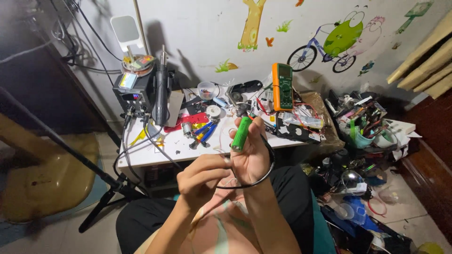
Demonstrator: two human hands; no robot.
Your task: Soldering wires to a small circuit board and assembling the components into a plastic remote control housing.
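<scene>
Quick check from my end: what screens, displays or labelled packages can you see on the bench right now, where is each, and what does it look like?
Multimeter: propped upright at the back of the white table, orange case, green face, small pale screen on top.
Soldering station: back left of the table, black box with a small lit display.
Green cylinder: held up in the right hand, plain green sleeve.
Packages: none clearly told apart in the clutter.

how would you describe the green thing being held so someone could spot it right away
Start at the white table against the wall with cartoon stickers. Just in front of its near edge, the right hand holds up a green cylinder, with the left hand beside it. It is plain bright green, unlike the orange-cased multimeter standing behind.
</scene>
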